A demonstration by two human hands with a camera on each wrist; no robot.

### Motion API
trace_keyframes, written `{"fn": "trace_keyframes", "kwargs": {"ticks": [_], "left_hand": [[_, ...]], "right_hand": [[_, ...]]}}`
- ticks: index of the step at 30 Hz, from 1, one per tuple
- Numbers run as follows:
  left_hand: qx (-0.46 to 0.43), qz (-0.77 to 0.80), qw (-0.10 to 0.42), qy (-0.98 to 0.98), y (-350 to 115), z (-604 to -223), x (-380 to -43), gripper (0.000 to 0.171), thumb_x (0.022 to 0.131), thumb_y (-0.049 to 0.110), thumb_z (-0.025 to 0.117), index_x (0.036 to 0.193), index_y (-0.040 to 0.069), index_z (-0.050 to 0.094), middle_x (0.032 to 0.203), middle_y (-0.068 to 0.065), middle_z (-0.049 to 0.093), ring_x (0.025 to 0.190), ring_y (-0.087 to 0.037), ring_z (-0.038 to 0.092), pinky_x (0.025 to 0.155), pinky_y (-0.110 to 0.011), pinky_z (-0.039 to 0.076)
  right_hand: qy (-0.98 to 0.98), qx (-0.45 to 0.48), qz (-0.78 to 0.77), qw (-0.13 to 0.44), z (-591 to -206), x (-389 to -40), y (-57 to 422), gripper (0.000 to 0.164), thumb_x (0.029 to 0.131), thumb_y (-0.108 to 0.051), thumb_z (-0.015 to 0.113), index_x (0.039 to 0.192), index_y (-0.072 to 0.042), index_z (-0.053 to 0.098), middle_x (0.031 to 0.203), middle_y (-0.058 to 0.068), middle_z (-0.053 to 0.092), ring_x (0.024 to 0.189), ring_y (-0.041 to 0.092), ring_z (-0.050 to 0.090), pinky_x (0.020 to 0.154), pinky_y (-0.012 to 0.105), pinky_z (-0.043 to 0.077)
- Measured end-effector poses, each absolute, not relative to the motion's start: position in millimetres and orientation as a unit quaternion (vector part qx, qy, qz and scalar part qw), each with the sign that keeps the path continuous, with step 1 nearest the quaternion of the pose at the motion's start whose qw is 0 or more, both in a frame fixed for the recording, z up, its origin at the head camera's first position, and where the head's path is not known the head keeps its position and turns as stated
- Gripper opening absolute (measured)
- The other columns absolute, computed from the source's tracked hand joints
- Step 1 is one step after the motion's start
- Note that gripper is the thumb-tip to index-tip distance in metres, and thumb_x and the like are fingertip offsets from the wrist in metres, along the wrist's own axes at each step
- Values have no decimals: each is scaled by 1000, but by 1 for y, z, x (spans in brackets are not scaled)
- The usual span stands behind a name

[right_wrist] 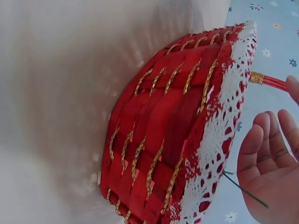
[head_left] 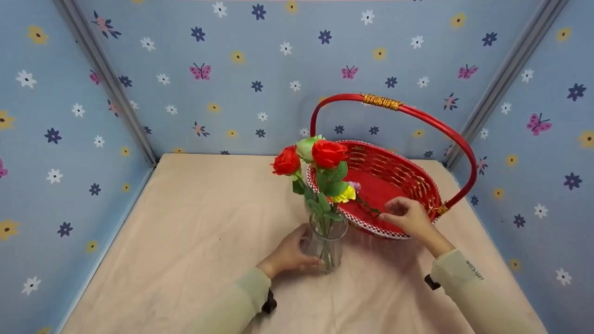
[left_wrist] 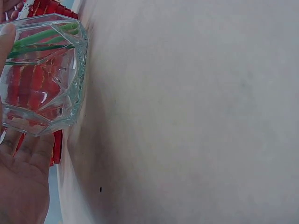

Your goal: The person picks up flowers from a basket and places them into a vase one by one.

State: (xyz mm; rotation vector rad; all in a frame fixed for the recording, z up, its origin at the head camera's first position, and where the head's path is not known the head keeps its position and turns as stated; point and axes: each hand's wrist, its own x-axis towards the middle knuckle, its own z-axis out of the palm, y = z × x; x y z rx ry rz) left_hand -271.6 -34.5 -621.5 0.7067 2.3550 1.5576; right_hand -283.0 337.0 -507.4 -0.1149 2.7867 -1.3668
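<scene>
A clear glass vase (head_left: 327,253) stands on the table, and my left hand (head_left: 292,250) grips it low, thumb in front and fingers behind. Two red roses (head_left: 329,154) and a pale green rose (head_left: 306,149) rise from it on leafy stems; in the left wrist view, green stems (left_wrist: 44,42) show through the glass. Beside the vase is a red woven basket (head_left: 380,178). Over its near right rim, my right hand (head_left: 408,214) has loosely bent fingers close to a thin green stem (right_wrist: 245,190), with nothing held. A yellow flower (head_left: 344,195) and a pinkish one (head_left: 355,186) lie near that stem.
The basket's tall red handle (head_left: 436,121), wrapped in gold at the top, arches over it. White lace (right_wrist: 224,116) trims the rim. A beige cloth (head_left: 199,222) covers the table, with flower-patterned walls (head_left: 260,106) on three sides.
</scene>
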Motion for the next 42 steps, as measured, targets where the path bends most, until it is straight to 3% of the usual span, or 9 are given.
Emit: {"fn": "trace_keyframes", "kwargs": {"ticks": [8,15,18,24,31,42], "left_hand": [[247,544,112,794,-35,-622,-272,104,79,37,99,162,9,43,163,-11,53,153,-27,50,126,-48,45],[248,546,110,793,-34,-622,-272,102,78,35,99,161,10,44,163,-10,53,153,-27,50,126,-48,45],[249,547,110,791,-34,-622,-272,102,78,34,100,161,10,44,162,-10,54,153,-26,51,126,-48,45],[251,543,107,794,-35,-624,-273,102,79,36,99,160,9,45,161,-10,55,151,-26,52,125,-48,46],[252,539,104,797,-35,-623,-273,100,78,38,99,159,10,46,158,-10,57,149,-26,54,124,-49,47],[250,539,111,796,-35,-622,-273,98,79,37,99,158,12,47,157,-6,58,149,-24,54,125,-48,46]], "right_hand": [[895,-89,-434,58,-506,-290,347,52,95,-30,86,138,-6,68,135,25,70,114,30,66,92,18,57],[906,-99,-401,98,-508,-296,358,59,96,-28,85,146,-5,63,142,22,68,124,36,66,110,54,58],[914,-103,-377,106,-510,-300,362,59,96,-25,85,146,-3,62,142,23,68,126,40,65,111,58,57],[921,-117,-349,127,-512,-306,369,58,97,-19,83,147,-1,61,140,25,67,124,41,65,109,59,57],[925,-98,-335,152,-512,-310,372,54,97,-15,83,146,-3,64,132,23,70,115,35,67,104,52,62],[926,-100,-330,156,-519,-315,368,44,100,-4,74,143,1,66,129,24,72,110,30,67,103,49,61]]}}
